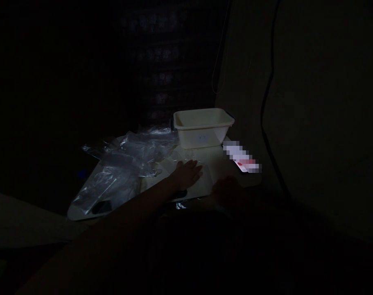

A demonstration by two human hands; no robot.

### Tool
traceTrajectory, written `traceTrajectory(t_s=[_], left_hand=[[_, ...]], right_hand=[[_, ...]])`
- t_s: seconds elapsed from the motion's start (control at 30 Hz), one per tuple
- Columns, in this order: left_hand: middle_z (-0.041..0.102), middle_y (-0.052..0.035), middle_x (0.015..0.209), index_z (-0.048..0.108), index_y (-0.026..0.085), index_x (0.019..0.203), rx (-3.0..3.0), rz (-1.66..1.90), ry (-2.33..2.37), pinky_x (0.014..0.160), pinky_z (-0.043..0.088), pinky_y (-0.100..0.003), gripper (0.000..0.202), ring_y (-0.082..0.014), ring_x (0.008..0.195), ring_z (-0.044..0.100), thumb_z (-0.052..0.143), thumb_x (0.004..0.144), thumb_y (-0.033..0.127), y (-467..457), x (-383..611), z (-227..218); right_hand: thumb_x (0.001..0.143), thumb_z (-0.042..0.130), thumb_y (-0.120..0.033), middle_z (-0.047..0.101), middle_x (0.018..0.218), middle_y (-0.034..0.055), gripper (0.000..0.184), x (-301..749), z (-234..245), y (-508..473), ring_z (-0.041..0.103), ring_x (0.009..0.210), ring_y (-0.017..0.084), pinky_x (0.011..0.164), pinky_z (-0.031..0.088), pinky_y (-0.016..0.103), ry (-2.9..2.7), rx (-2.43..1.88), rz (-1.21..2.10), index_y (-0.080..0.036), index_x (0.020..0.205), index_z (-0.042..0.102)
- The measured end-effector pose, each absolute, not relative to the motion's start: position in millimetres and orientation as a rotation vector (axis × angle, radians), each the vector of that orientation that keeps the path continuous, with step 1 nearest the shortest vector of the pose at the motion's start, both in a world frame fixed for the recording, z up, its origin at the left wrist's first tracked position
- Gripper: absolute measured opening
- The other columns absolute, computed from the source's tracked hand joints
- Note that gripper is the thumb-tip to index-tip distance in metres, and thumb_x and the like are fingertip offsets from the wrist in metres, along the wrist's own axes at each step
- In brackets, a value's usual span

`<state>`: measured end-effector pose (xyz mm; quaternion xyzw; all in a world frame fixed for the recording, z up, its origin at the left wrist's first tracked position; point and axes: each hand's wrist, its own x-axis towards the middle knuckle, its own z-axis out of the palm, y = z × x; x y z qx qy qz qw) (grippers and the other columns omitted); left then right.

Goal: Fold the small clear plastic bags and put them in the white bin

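The scene is very dark. My left hand lies flat on a thin, clear plastic bag or sheet, fingers stretched out and apart, near the front of a small pale table. At the table's front edge, just right of it, my right hand is a dark, curled shape. Its fingers look closed, but what they hold, if anything, is lost in shadow. A loose pile of clear plastic bags spreads over the left half of the tabletop.
An off-white plastic tub with dark handles stands at the back of the table. A lit phone, its screen blurred out, lies at the right edge. A dark cable hangs down the wall at the right.
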<state>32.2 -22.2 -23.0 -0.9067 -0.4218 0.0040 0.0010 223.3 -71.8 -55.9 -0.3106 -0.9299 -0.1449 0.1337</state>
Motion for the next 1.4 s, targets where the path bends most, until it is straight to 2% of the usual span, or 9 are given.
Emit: traceTrajectory(t_s=[0.13,0.33,0.4,0.57,0.7,0.8,0.87,1.0,1.4], left_hand=[[0.033,-0.0134,0.13,0.037,0.018,0.121,-2.839,-0.001,-1.325,0.088,0.026,-0.048,0.045,-0.0245,0.12,0.027,0.016,0.085,0.037,-20.7,32.6,-24.7],[0.032,-0.0137,0.131,0.036,0.018,0.121,-2.853,0.034,-1.346,0.088,0.026,-0.047,0.046,-0.0242,0.12,0.026,0.015,0.085,0.038,-20.2,31.9,-23.4],[0.032,-0.0129,0.131,0.035,0.019,0.122,-2.866,0.007,-1.338,0.088,0.025,-0.047,0.046,-0.0236,0.12,0.027,0.016,0.085,0.038,-19.8,31.4,-23.3],[0.036,-0.0107,0.129,0.035,0.018,0.122,-2.856,-0.21,-1.375,0.09,0.028,-0.043,0.042,-0.0206,0.118,0.03,0.024,0.084,0.034,-17.9,29.2,-19.3],[0.052,-0.0111,0.11,0.048,0.013,0.108,-2.745,-0.383,-1.528,0.085,0.036,-0.031,0.034,-0.0178,0.102,0.047,0.033,0.079,0.022,-14.3,18.4,-8.6],[0.06,-0.0116,0.088,0.058,0.011,0.089,-2.528,-0.247,-1.839,0.072,0.042,-0.027,0.029,-0.018,0.082,0.057,0.033,0.077,0.02,-13.6,3.5,0.3],[0.062,-0.0119,0.081,0.06,0.012,0.082,-2.407,-0.109,-2.013,0.065,0.044,-0.027,0.03,-0.0192,0.075,0.059,0.032,0.077,0.023,-15.5,-5.9,4.7],[0.062,-0.013,0.084,0.059,0.012,0.084,-2.301,-0.007,-2.135,0.061,0.044,-0.026,0.029,-0.0209,0.078,0.06,0.035,0.077,0.026,-21.6,-14.7,8.0],[0.06,-0.0169,0.09,0.052,0.007,0.095,-2.24,0.061,-2.145,0.07,0.042,-0.031,0.033,-0.0246,0.087,0.057,0.033,0.081,0.029,-14.5,-17.7,-3.4]], right_hand=[[0.074,0.048,-0.023,0.06,0.073,0.0009,0.012,228.2,-58.9,-79.7,0.047,0.072,0.013,0.071,0.026,0.031,-2.69,-0.804,-0.334,-0.023,0.076,0.06],[0.073,0.046,-0.034,0.059,0.071,0.0033,0.019,224.1,-53.6,-87.5,0.047,0.07,0.015,0.068,0.03,0.032,-2.663,-0.728,-0.281,-0.021,0.075,0.059],[0.074,0.044,-0.032,0.059,0.07,0.0047,0.02,219.9,-46.8,-78.2,0.047,0.071,0.016,0.068,0.031,0.033,-2.59,-0.825,-0.295,-0.018,0.071,0.059],[0.076,0.036,-0.017,0.06,0.088,0.0099,0.026,208.5,-22.2,-34.8,0.05,0.083,0.019,0.077,0.034,0.036,-2.464,-1.153,-0.27,-0.013,0.087,0.059],[0.076,0.033,-0.014,0.056,0.106,0.0122,0.034,198.9,-13.7,-6.5,0.048,0.099,0.019,0.085,0.035,0.034,-2.474,-1.263,-0.218,-0.009,0.103,0.053],[0.079,0.033,-0.019,0.047,0.119,0.0152,0.04,190.8,-18.7,4.1,0.041,0.111,0.02,0.091,0.032,0.033,-2.479,-1.26,-0.267,-0.004,0.114,0.045],[0.08,0.033,-0.021,0.044,0.122,0.0158,0.041,186.2,-24.5,6.8,0.038,0.114,0.021,0.093,0.03,0.035,-2.513,-1.259,-0.303,-0.004,0.116,0.042],[0.079,0.034,-0.019,0.043,0.123,0.0147,0.04,183.5,-33.9,6.9,0.036,0.115,0.022,0.092,0.03,0.038,-2.609,-1.25,-0.361,-0.008,0.116,0.043],[0.08,0.033,-0.022,0.041,0.125,0.0144,0.04,181.1,-34.0,8.4,0.035,0.114,0.023,0.087,0.029,0.038,-2.612,-1.316,-0.39,-0.012,0.118,0.041]])
